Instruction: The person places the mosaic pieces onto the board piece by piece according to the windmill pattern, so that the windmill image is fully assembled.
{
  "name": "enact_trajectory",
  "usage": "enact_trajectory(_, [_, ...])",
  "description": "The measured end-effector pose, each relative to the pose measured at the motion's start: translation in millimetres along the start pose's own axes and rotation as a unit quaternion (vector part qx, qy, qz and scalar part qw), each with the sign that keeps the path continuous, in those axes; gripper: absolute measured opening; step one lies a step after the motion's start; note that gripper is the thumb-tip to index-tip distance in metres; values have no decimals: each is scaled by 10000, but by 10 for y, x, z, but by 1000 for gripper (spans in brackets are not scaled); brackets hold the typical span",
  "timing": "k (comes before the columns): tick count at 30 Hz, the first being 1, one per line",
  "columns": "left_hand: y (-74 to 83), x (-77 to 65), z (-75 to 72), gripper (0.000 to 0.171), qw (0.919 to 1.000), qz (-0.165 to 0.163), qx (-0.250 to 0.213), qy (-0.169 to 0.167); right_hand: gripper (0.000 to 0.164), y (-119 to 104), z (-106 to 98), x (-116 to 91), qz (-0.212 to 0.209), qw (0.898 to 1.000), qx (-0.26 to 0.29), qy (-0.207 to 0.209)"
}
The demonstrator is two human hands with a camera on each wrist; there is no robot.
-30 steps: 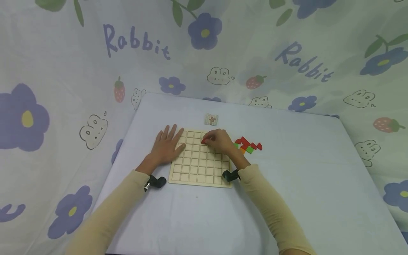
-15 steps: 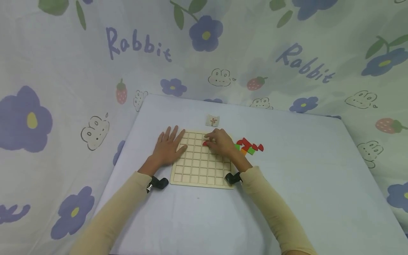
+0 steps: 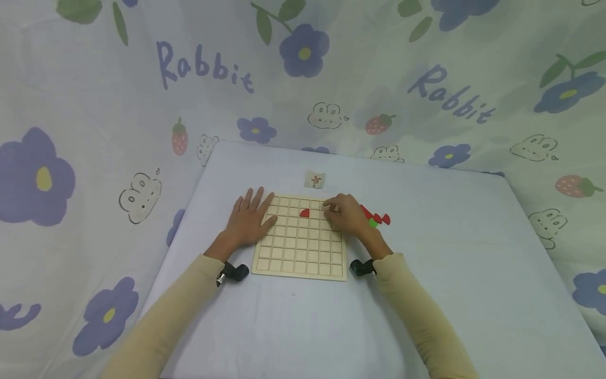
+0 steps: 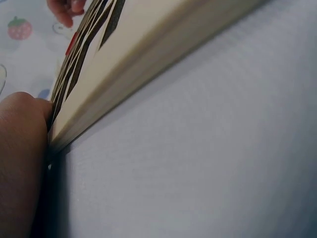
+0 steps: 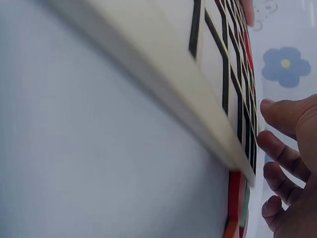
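Note:
A pale wooden board with a grid of square recesses [image 3: 287,253] lies on the white table. One red quarter-round piece [image 3: 305,213] sits in a cell of an upper row. My left hand [image 3: 247,223] rests with spread fingers on the board's left edge, thumb over the grid. Above the board's upper right part is my right hand [image 3: 347,215], fingers loosely bent and nothing between them. In the right wrist view its thumb and fingertips [image 5: 270,142] stand apart beside the board's edge. Partly behind this hand lie several red pieces [image 3: 377,218] and a green piece [image 3: 373,223].
A small patterned card [image 3: 314,179] with a brown pinwheel-like figure lies beyond the board. In the right wrist view, an orange piece [image 5: 231,229] and a red piece [image 5: 235,198] lie against the board's edge. A printed cloth [image 3: 284,100] hangs behind the table.
My right hand has let go of the red quarter-round piece, which stays in a cell, and has moved right toward the loose pieces. The left hand keeps its place.

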State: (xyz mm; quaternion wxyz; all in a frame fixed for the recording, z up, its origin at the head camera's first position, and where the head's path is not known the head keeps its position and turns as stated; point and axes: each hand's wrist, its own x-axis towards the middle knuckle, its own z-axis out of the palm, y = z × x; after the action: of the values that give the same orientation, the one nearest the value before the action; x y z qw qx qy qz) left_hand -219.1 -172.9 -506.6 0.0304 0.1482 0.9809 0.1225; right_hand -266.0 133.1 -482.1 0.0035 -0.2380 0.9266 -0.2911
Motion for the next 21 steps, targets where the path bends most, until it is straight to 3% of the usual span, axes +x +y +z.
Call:
enact_trajectory(8, [-2,-3,-8,73,10000,17,72,3,23,188,-242,-160,309,9984,-472,109])
enact_trajectory(14, [9,-14,-24,72,9999,79,6,108,23,304,-358,-262,480,9929,-1085,-73])
enact_trajectory(21, [13,-19,-16,72,10000,29,52,59,20,368,-450,-332,461,9887,-1394,-316])
